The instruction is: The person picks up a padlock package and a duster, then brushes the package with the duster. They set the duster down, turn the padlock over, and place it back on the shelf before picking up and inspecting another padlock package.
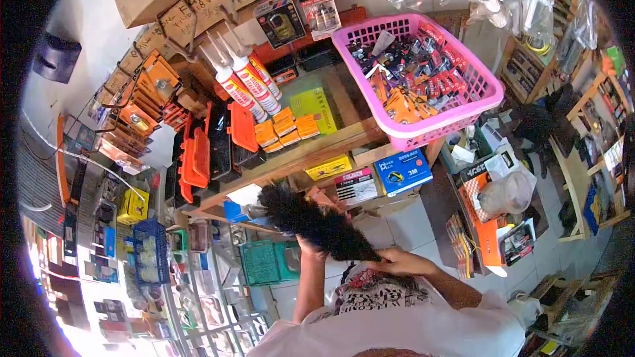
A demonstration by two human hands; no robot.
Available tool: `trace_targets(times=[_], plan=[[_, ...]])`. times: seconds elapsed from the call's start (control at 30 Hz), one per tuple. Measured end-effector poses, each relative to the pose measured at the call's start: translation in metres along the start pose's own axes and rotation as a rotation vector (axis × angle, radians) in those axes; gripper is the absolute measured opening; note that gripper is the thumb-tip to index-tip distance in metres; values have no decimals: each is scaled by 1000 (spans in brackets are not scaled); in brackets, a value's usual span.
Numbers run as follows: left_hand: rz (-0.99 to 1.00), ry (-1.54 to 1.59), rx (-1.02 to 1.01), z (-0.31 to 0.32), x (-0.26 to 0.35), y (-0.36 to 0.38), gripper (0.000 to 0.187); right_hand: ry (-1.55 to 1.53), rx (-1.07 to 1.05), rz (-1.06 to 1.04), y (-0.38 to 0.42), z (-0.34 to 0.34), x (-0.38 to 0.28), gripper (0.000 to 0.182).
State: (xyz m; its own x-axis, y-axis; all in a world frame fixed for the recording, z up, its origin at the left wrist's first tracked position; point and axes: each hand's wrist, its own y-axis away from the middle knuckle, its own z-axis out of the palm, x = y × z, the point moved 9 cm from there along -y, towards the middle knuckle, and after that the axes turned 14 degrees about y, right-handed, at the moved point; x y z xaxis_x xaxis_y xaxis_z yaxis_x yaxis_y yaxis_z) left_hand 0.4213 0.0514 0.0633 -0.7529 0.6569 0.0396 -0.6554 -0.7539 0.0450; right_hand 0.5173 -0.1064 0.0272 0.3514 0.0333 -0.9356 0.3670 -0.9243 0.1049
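Observation:
A black, fluffy feather duster (324, 225) lies slantwise in front of my chest, its wide end toward the counter. My right hand (400, 263) is closed on its narrow lower end; the handle is hidden there. My left hand (324, 199) is behind the duster's middle, its fingers showing above the feathers and its wrist below them. The feathers cover most of that hand, which appears wrapped around them. The wide end is close to the wooden counter's front edge (297, 162).
On the counter stand a pink basket (433, 125) of packaged goods, sealant tubes (241, 92), small orange boxes (284, 127) and orange-black cases (196, 158). A blue 3M box (402, 172) sits on the shelf below. Glass display shelves (211, 304) are at left, a teal crate (261, 263) nearby.

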Motion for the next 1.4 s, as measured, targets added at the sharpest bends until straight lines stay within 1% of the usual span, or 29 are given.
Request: trace_targets(times=[0.07, 0.1, 0.13, 0.2, 0.3, 0.33, 0.4, 0.43, 0.47, 0.5, 0.57, 0.6, 0.63, 0.67, 0.7, 0.77, 0.83, 0.87, 0.9, 0.97, 1.0, 1.03, 1.1, 1.13, 1.23, 1.27, 1.33, 1.37, 1.4], plan=[[32, -48, 64, 8, -24, 6, 71, -70, 80, 78, 6, -11, 1, 42], [47, -72, 96, 7, -34, 8, 72, -90, 117, 77, 9, -17, 4, 42], [54, -81, 46, 12, -41, 5, 70, -110, 154, 74, 13, -24, 6, 42], [69, -107, -41, 16, -50, 3, 68, -132, 216, -12, 17, -35, 8, 46], [236, -42, 82, -6, -42, 1, 62, -152, 274, 83, 32, -51, 25, 46], [183, -47, 231, -17, -43, 10, 55, -189, 228, 151, 40, -52, 31, 44], [98, 124, -64, -3, -43, 2, 58, -82, 108, 115, 51, -50, 51, 42], [183, -61, -20, -18, -30, -4, 61, -26, 50, 93, 51, -54, 47, 41], [229, -96, 167, -45, -23, 13, 60, 30, -16, 67, 56, -61, 43, 39], [237, -89, 169, -37, -29, 11, 51, 24, 45, 88, 55, -71, 51, 39], [176, -78, -27, -30, -18, -3, 57, -17, 170, 132, 55, -79, 72, 40], [235, -214, 65, -7, -20, -9, 53, -8, 175, 160, 55, -78, 82, 35], [144, -124, 81, 20, -36, -11, 50, -5, 148, 128, 54, -74, 79, 35], [139, -351, -11, 10, -26, -16, 52, 0, 120, 98, 55, -72, 74, 34], [166, -400, 71, -2, -23, -18, 56, 6, 88, 73, 57, -68, 71, 33], [209, -494, 239, -26, -18, -21, 64, -143, 239, 139, 63, -70, 93, 32], [216, -229, 148, 13, -30, -35, 68, -276, 383, 205, 70, -72, 116, 31], [111, -208, 244, 3, -40, -26, 71, -336, 300, 267, 73, -76, 100, 32], [105, -45, 230, 1, -45, -32, 72, -241, 248, 237, 75, -82, 92, 31], [-39, 84, -83, -5, -55, -42, 73, -46, 162, 168, 83, -93, 87, 31], [150, -491, 247, -23, -51, -40, 71, -167, 228, 250, 88, -98, 96, 32], [-8, 199, -7, -2, -65, -49, 69, -168, 269, 271, 92, -105, 98, 33], [18, 254, 195, -2, -73, -64, 67, -176, 348, 316, 101, -116, 100, 35], [-3, 188, 159, 7, -80, -65, 67, -224, 287, 269, 103, -114, 103, 37], [-190, -106, -147, 17, -94, -70, 68, -135, 265, 275, 111, -125, 102, 36], [11, -146, 140, -13, -83, -68, 70, -209, 291, 299, 112, -127, 110, 35], [-40, 96, 152, -10, -91, -72, 71, -362, 344, 354, 118, -126, 125, 33], [-66, 217, 154, -9, -95, -75, 72, -333, 280, 356, 120, -123, 128, 33], [-125, 122, 100, -5, -101, -74, 69, -302, 217, 356, 122, -123, 128, 32]])
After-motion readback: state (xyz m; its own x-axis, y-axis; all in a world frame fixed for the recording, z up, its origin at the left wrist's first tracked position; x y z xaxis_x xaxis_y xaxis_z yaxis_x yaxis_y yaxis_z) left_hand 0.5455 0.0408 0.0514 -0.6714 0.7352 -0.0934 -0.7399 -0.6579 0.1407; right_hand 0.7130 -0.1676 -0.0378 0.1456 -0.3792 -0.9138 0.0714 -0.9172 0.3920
